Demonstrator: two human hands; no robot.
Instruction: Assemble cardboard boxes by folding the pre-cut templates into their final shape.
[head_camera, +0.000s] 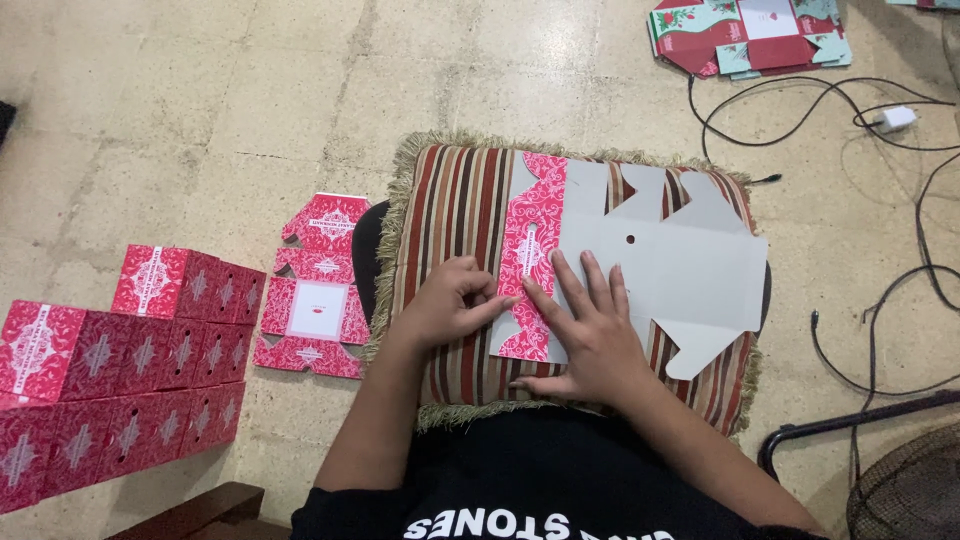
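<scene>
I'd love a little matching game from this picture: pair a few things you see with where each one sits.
Things:
1. flat carton
2. folded boxes
3. charger
4. cushion

Places:
A. floor, far left
B. under the carton
C. under both hands
D. floor, top right

Pairs: 1-C, 2-A, 3-D, 4-B

The person wears a black T-shirt with short sleeves and white block lettering across the chest. Both forearms are bare. The left hand (450, 300) and right hand (590, 335) carry no gloves, and no rings or watch show.
</scene>
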